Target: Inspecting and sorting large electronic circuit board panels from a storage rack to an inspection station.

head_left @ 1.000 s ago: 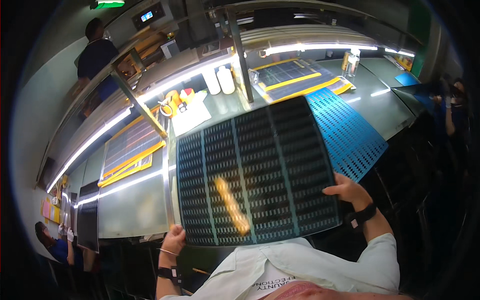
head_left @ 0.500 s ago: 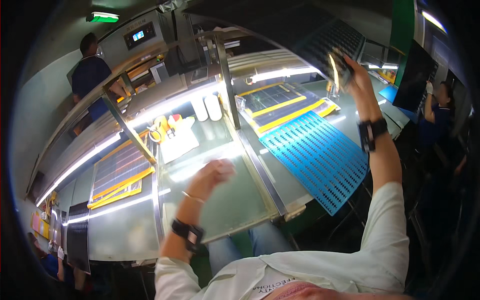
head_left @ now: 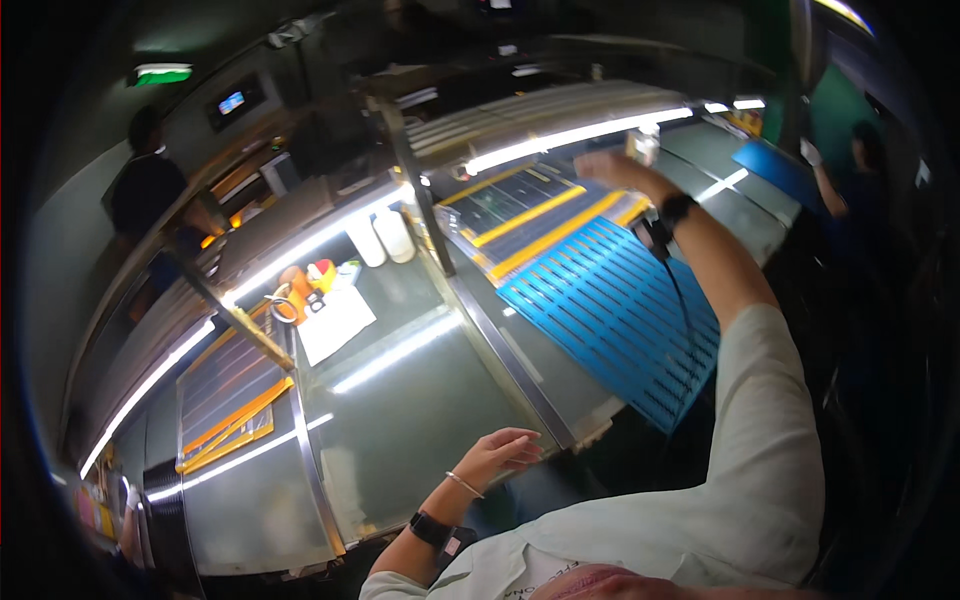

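Observation:
My left hand point(head_left: 505, 452) hovers at the front edge of the glass-topped table point(head_left: 430, 400), fingers stretched and nothing in them. Farther right, my right hand point(head_left: 615, 172) reaches over the far end of a dark sheet with yellow edge strips point(head_left: 545, 225). Its fingers are smeared by motion, and no held thing can be made out. Below the right forearm lies a blue sheet with rows of slots point(head_left: 600, 310), overhanging the table's front edge. A black band point(head_left: 655, 230) is on the right wrist, with a dark cord hanging from it across the blue sheet.
A lit shelf frame point(head_left: 430, 220) runs along the back. White bottles point(head_left: 395, 235), orange tape rolls point(head_left: 292, 290) and white paper point(head_left: 335, 325) sit beneath it. More yellow-edged sheets point(head_left: 235, 390) lie left. A person point(head_left: 145, 185) stands behind, another point(head_left: 865, 190) at right with a blue sheet point(head_left: 775, 170).
The dark perforated sheet held up in my right hand is out of sight. That hand has moved left and down. My left hand has dropped toward me and right, its fingers stretching out.

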A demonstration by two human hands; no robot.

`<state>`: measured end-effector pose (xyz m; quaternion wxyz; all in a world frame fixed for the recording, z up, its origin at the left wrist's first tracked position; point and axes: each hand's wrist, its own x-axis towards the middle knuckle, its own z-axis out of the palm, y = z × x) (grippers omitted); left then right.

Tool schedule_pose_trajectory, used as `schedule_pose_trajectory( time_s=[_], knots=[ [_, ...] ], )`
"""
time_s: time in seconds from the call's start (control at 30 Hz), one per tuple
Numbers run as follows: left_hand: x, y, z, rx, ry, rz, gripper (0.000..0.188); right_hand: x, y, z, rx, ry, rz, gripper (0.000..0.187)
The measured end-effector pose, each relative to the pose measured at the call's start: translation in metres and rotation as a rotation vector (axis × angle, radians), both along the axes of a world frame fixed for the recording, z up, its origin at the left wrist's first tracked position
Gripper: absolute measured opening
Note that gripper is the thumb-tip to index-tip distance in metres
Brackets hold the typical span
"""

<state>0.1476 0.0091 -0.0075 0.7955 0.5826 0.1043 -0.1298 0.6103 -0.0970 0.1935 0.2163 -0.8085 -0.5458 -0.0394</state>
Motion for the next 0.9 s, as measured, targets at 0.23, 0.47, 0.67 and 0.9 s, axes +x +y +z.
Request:
schedule_pose_trajectory(
  time_s=[0.23, 0.47, 0.67, 0.9],
  knots=[
    [0.021, -0.067, -0.036, -0.128, 0.253, -0.295, 0.046, -0.131, -0.275, -0.205, -0.173, 0.084, -1.223, 0.054],
    [0.025, -0.121, -0.053, -0.185, 0.406, -0.159, 0.076, -0.23, -0.253, -0.287, 0.844, 1.42, -0.696, 0.037],
    [-0.033, -0.097, -0.063, -0.547, 0.454, 0.305, 0.066, -0.313, -0.339, -0.252, -0.033, 1.54, -0.385, 0.035],
    [-0.086, -0.061, -0.087, -0.462, 0.203, 0.577, 0.023, -0.304, -0.386, -0.268, 0.676, 1.555, -0.556, 0.046]
  ],
)
